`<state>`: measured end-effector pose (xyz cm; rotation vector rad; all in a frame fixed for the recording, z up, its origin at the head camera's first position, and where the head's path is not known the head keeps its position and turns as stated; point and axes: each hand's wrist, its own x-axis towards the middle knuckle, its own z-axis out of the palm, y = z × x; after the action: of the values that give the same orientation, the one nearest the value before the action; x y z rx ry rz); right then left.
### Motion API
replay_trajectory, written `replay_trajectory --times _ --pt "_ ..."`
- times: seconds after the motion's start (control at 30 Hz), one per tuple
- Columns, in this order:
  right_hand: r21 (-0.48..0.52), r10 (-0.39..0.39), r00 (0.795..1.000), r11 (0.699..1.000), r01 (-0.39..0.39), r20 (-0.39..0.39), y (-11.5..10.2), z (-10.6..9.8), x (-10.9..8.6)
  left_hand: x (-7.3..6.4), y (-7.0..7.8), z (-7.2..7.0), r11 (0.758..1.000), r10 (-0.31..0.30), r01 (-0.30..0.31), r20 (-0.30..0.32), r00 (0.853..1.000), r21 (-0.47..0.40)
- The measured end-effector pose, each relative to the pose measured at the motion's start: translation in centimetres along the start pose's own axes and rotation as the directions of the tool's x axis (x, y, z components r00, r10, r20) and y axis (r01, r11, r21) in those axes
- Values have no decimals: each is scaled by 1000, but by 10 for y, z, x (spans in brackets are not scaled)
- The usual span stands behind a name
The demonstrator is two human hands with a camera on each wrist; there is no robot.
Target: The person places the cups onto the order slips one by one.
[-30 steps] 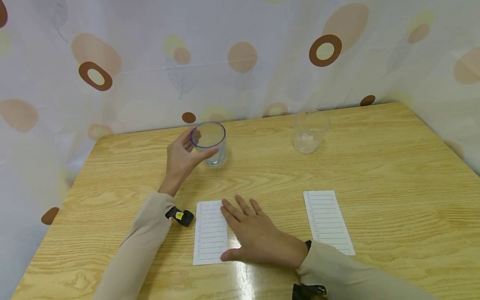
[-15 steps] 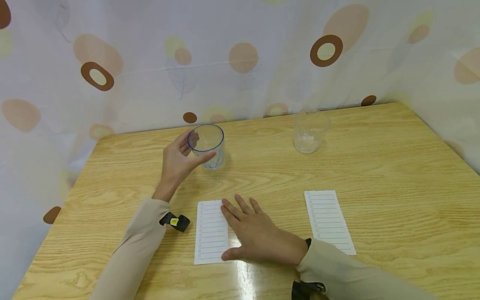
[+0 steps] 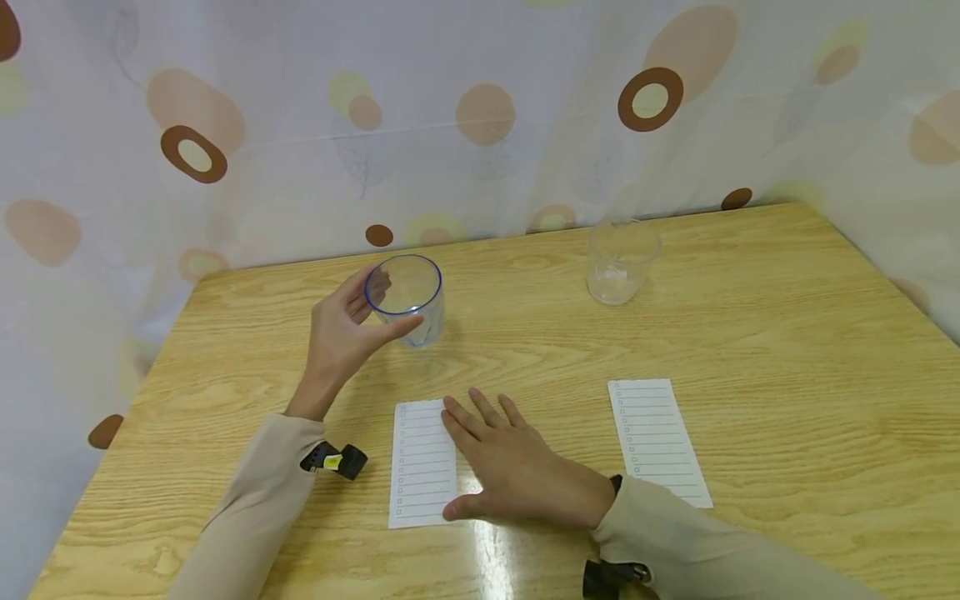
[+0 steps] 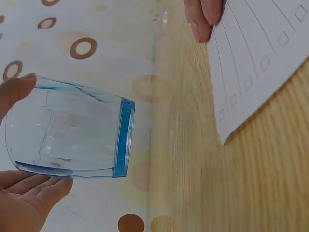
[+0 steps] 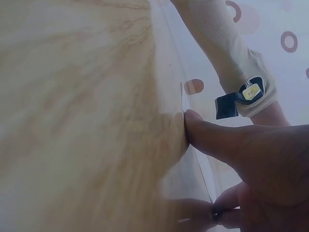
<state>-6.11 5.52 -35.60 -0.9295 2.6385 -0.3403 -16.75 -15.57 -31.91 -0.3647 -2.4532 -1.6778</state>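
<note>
A clear drinking glass with a blue rim [image 3: 405, 287] is gripped from its left side by my left hand [image 3: 337, 337]. Thumb and fingers lie on opposite sides of it. In the left wrist view the glass's thick blue base [image 4: 124, 137] shows raised off the wooden table. My right hand [image 3: 517, 475] rests with spread fingers along the right edge of a lined checklist sheet [image 3: 420, 467], its thumb and fingertips on that edge. The right wrist view shows the right thumb [image 5: 212, 137] at the paper's edge.
Another clear glass [image 3: 622, 262] stands at the back right of the wooden table [image 3: 787, 333]. A second lined sheet [image 3: 660, 433] lies right of centre, partly covered by the right sleeve. A patterned curtain [image 3: 300, 125] hangs behind the table's back edge.
My left hand has drawn the blue-rimmed glass a little toward me and to the left. My right hand has stayed in place on the sheet.
</note>
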Motion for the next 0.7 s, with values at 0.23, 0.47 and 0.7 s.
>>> replay_trajectory --times 0.23,0.47,0.7 --pt "1 -6 1000 1000 6 -7 0 0 -1 -5 3 -3 1000 6 -6 -5 1000 0" --pt "-9 -17 1000 1000 17 2 0 -1 -1 -11 6 -6 1000 14 -14 3 1000 20" --pt "-11 -28 1000 1000 28 11 1 0 0 -19 10 -10 999 17 -18 15 1000 44"
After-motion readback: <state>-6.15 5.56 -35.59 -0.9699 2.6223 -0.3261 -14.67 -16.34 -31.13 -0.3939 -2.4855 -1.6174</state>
